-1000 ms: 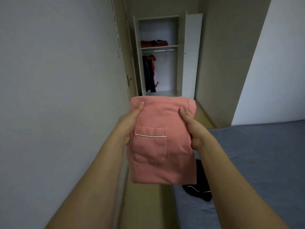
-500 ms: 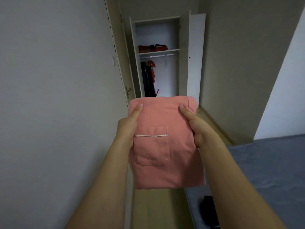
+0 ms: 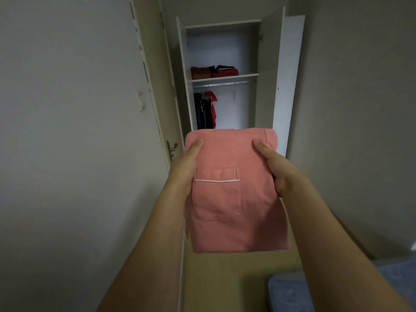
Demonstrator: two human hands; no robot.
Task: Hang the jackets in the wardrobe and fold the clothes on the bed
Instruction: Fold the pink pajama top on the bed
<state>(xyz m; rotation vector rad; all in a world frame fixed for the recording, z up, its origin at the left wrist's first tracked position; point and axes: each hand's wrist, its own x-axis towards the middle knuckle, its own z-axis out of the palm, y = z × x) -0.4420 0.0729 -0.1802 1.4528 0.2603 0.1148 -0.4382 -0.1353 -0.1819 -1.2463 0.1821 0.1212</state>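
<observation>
At the centre of the frame I see the left hand [image 3: 183, 167] and right hand [image 3: 278, 168] clamped on the folded pink garment [image 3: 234, 199], with the open wardrobe [image 3: 225, 50] above.

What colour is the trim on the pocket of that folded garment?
White, a thin line along the pocket trim of the pink folded garment, seen from the head camera.

One folded pink garment [image 3: 234, 199], two hands, left hand [image 3: 183, 167] and right hand [image 3: 278, 170], one open wardrobe [image 3: 279, 86], two folded piles [image 3: 213, 72] on its shelf [image 3: 222, 77], one bed [image 3: 290, 293], one door handle [image 3: 171, 147]
</observation>
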